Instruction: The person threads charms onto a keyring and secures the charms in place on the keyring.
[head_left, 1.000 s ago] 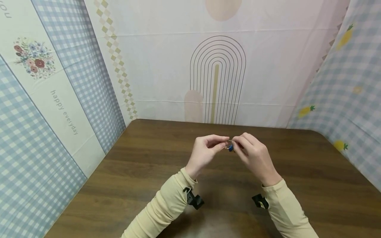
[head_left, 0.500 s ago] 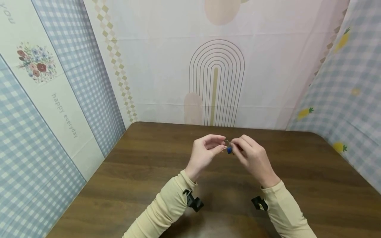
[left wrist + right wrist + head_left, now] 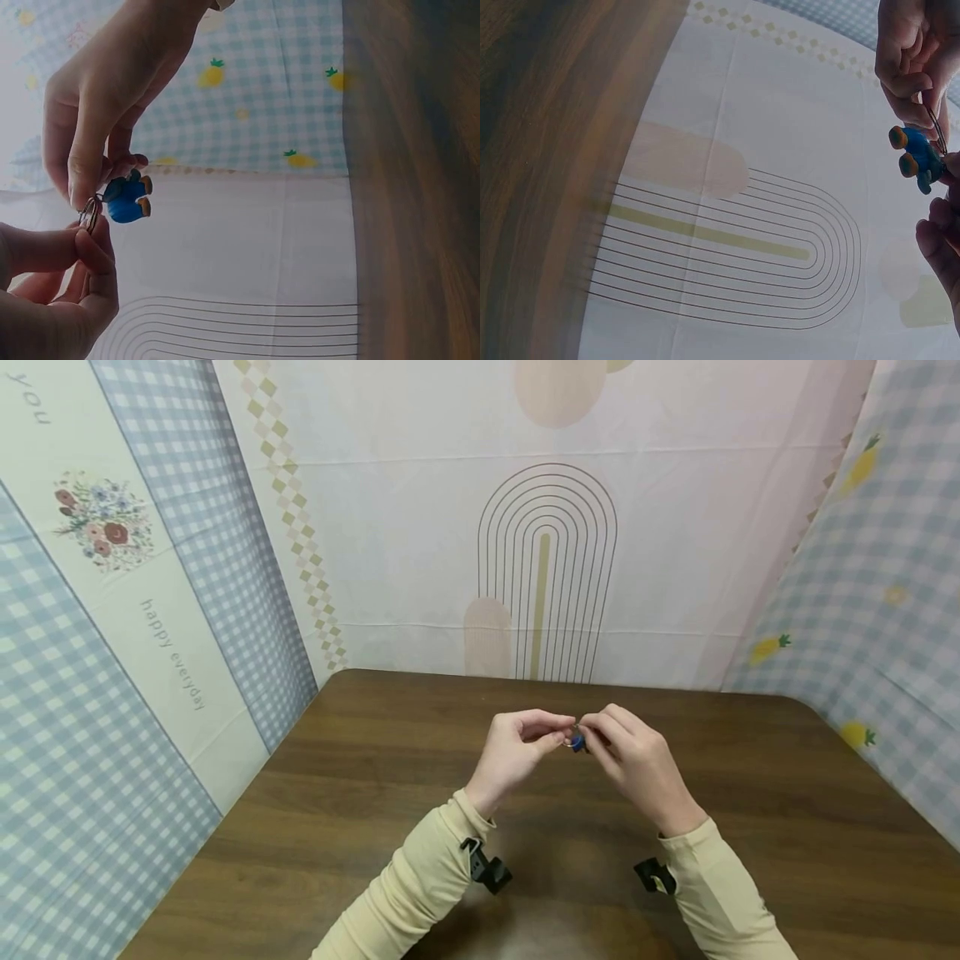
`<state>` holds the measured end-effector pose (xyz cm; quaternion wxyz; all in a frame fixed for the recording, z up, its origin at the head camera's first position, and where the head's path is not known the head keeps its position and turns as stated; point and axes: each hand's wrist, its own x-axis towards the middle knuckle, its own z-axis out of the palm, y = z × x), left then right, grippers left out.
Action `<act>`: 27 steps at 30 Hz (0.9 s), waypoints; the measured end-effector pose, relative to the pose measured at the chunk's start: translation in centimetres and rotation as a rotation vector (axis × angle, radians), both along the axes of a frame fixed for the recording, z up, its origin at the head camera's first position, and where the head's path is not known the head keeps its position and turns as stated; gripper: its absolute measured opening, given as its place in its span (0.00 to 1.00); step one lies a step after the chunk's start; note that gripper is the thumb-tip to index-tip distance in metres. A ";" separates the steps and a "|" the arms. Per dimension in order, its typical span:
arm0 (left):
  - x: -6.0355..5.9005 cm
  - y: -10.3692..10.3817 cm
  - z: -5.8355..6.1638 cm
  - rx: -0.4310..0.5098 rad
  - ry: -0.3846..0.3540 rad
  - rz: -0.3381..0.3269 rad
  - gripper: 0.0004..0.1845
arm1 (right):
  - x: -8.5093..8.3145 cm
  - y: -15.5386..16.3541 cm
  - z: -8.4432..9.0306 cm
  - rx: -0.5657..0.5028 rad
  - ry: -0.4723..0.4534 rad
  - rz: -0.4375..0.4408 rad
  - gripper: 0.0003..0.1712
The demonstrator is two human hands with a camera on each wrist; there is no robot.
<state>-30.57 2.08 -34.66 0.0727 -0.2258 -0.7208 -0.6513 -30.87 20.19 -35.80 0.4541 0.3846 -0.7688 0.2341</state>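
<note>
Both hands are raised above the brown table, their fingertips close together at a small keychain. A thin metal split ring (image 3: pixel 90 214) carries a blue figurine (image 3: pixel 126 201) with orange feet. My left hand (image 3: pixel 516 753) pinches the ring between thumb and fingers, from the left side. From the other side, my right hand (image 3: pixel 633 762) pinches the ring near where the figurine joins it. In the right wrist view the figurine (image 3: pixel 919 154) hangs beside the ring (image 3: pixel 937 129), between the two hands. Fingertips partly cover the ring, so its far portion is hidden.
A brown wooden table (image 3: pixel 360 827) lies beneath the hands. Behind it hangs a pale printed cloth (image 3: pixel 405 552). Blue checked cloths stand at the left (image 3: pixel 202 468) and right (image 3: pixel 885 635). Each sleeve wears a black wrist mount (image 3: pixel 487 866).
The fingertips parted slightly, showing more of the ring, then came close together again. Both hands sit slightly lower in the head view, which has also shifted. Both grips on the keychain continue.
</note>
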 end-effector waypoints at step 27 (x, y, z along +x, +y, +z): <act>3.0 -3.8 0.2 -0.052 -0.015 -0.098 0.09 | 4.5 -3.5 -0.2 -0.013 0.001 -0.062 0.02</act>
